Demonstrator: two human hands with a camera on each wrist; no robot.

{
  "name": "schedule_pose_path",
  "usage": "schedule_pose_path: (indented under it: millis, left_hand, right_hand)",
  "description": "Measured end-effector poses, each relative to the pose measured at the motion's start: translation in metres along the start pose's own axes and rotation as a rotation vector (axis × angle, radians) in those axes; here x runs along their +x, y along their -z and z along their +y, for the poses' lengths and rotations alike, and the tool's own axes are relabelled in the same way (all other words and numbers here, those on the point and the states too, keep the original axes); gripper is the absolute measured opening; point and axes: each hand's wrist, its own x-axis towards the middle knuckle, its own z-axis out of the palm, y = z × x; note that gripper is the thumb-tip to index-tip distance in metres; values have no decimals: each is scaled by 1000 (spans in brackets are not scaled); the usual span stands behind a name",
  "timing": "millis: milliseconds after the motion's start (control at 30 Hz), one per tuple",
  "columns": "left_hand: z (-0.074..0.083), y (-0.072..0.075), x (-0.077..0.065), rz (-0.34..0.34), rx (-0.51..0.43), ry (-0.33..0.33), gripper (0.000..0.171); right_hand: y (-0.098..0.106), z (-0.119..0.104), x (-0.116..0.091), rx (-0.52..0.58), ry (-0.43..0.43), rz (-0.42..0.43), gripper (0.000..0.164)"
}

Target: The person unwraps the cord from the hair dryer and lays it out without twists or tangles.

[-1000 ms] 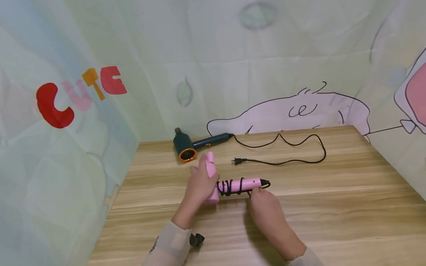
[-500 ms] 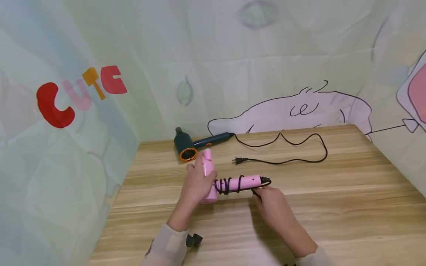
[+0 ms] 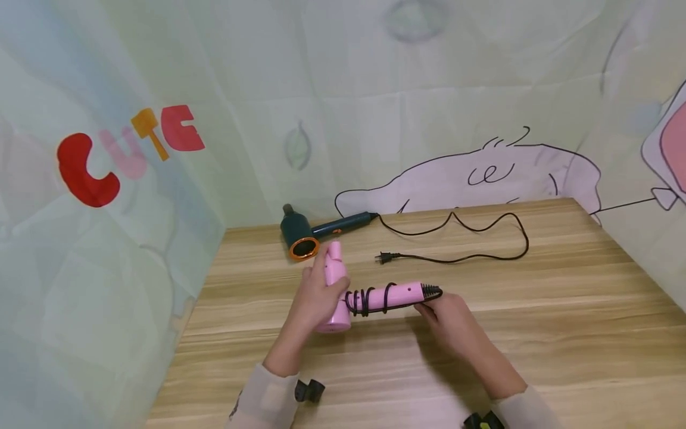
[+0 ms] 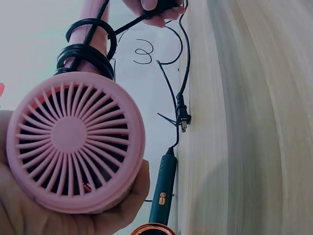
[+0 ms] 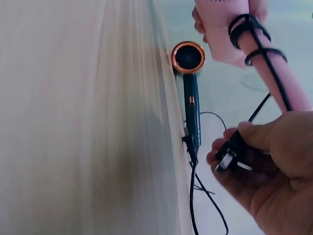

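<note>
My left hand (image 3: 316,298) grips a pink hair dryer (image 3: 404,292) round its barrel, thumb on the near side. Its handle points right, with a black cord (image 4: 88,54) wound several times round it. In the left wrist view the slotted round grille (image 4: 68,134) faces the camera. Just under the handle's end, my right hand (image 3: 455,325) pinches the black two-pin plug (image 5: 232,149) of that cord between thumb and fingers; the metal pins show in the right wrist view. A short length of cord runs from the plug back to the windings.
A dark green hair dryer (image 3: 295,229) with an orange rim lies at the back left of the wooden table (image 3: 536,333). Its black cord (image 3: 525,241) loops right and returns to a plug (image 3: 384,257). A printed cloth wall (image 3: 343,119) stands behind the table.
My right hand has moved right, away from the windings, with the plug showing between its fingers partway through. My left hand keeps its grip, and the pink dryer has shifted slightly.
</note>
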Motion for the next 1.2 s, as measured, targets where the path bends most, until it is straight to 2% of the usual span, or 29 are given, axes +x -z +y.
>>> schedule_pose_path:
  millis: [100,233,300,467,600,800,867,1033,1100,1200]
  left_hand:
    - [-1,2,-1,-7,-6,-13,81]
    - [-2,2,-3,-19,20,-30,81]
    - [-2,1,-4,-28,31,-32,82]
    - [-1,-3,-7,-35,49,-26,83]
    - [0,-4,-7,-32,62,-24,82]
    - [-1,-6,-7,-26,104,-45,84]
    - [-1,-7,-8,-28,117,-59,85]
    - [-1,-11,-8,-31,133,-70,85]
    - [-1,-12,-8,-29,137,-68,85]
    - [-2,-14,-7,-34,135,-64,85]
  right_hand:
    - [4,9,3,-3,39,-22,3]
    - [11,22,7,-9,84,-59,31]
    - [13,27,9,-15,107,-75,35]
    - [16,28,14,-12,108,-90,15]
    - [19,26,16,-31,87,-109,16]
    - [23,26,21,-61,125,-131,16]
    - [24,25,23,-49,128,-137,18]
    - [28,15,29,-27,74,-181,37]
    - [28,12,31,-19,31,-190,30]
    - [26,10,33,-54,28,-170,14]
